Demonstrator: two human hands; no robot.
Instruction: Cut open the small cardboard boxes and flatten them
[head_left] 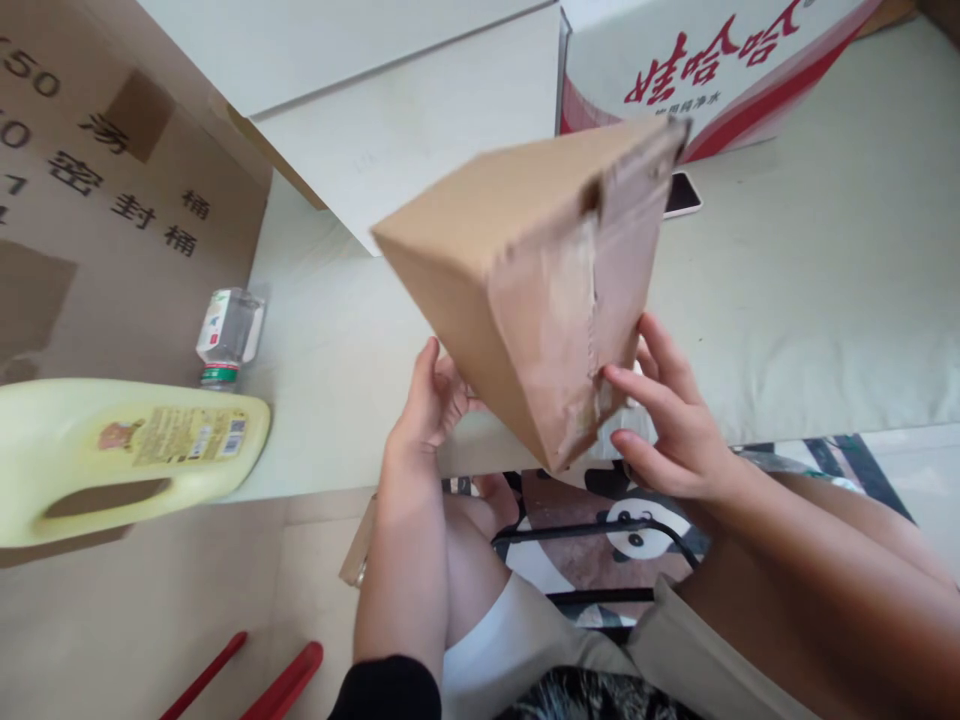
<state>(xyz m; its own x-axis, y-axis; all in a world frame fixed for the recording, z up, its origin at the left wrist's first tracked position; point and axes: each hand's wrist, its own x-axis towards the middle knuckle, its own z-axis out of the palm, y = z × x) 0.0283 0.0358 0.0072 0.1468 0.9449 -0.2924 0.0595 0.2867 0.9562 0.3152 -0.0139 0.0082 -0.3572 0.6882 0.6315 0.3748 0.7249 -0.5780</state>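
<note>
Tilted cardboard box [525, 290] between left hand [427, 400] and right hand [667, 420], each grip spread flat against it.

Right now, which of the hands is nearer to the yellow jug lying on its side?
The left hand. It holds the cardboard box's left side, with the yellow jug further to its left. The right hand, on the box's taped end, is farther away.

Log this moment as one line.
left hand: holds cardboard box | right hand: holds box | box: tilted, taped | phone: behind
</note>
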